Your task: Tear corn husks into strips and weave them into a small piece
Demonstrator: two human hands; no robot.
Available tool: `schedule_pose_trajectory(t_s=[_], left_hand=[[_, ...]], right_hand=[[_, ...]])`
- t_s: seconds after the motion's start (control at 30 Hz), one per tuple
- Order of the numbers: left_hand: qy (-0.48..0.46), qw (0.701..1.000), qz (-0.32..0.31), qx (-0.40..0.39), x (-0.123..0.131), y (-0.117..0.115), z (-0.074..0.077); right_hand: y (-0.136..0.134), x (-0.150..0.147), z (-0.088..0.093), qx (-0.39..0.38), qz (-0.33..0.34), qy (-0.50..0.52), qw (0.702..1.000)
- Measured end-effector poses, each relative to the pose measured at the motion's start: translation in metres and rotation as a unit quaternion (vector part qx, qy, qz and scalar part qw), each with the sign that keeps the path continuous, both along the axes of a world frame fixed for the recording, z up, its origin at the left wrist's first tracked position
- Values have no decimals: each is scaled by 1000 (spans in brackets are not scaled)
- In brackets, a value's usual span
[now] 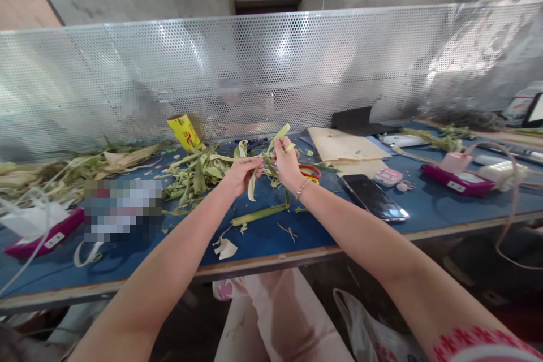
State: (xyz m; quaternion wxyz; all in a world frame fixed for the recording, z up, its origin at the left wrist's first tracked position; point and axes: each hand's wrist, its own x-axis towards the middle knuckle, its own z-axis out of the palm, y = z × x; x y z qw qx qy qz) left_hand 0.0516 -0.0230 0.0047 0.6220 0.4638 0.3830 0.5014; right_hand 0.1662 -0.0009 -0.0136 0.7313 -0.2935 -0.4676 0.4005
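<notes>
My left hand [246,174] is closed, its fingertips pinching a pale green leaf strip [251,188] whose end hangs below them. Just to its right, my right hand [286,161] is closed on the green leaf strip [281,132], which sticks up above the fingers. Both hands are raised over the blue table, close together. A heap of green, partly dried leaves [197,172] lies beside the left hand. Under the hands rests a thick green stalk [259,215]. Behind my right wrist shows a red loop [310,171], perhaps a scissors handle, partly hidden.
A perforated metal screen [271,68] borders the table's back. A yellow tube [185,132] leans near it. To the right lie a black phone [375,198], a pink case [388,176], brown paper [345,146] and a magenta power strip [458,180]. Another magenta power strip [53,235] lies left.
</notes>
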Motion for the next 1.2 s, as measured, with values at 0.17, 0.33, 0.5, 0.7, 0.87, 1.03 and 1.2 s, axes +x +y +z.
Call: schedule_pose_trajectory(t_s=[0.17,0.33,0.5,0.7,0.87,1.03,1.2], left_hand=[[13,1000,-24,-11,-2,2,-1],[14,1000,-24,4,-1,3,-2],[6,1000,-24,16,-1,3,-4],[-25,998,-60,8,-2,-1,-2],[-42,997,-53,-34,1,2,-1],[68,996,46,27,6,0,-2],[174,970,103,136,0,-3,-2]], right_hand=[[1,-1,-2,1,-1,4,1000],[-2,-3,0,-11,9,27,1000],[-4,-4,2,-28,23,61,998],[-2,-3,0,-18,30,41,999],[-5,-5,-2,10,55,-38,998],[-9,-8,-3,10,52,-127,990],[-7,-4,-2,-13,83,-183,979]])
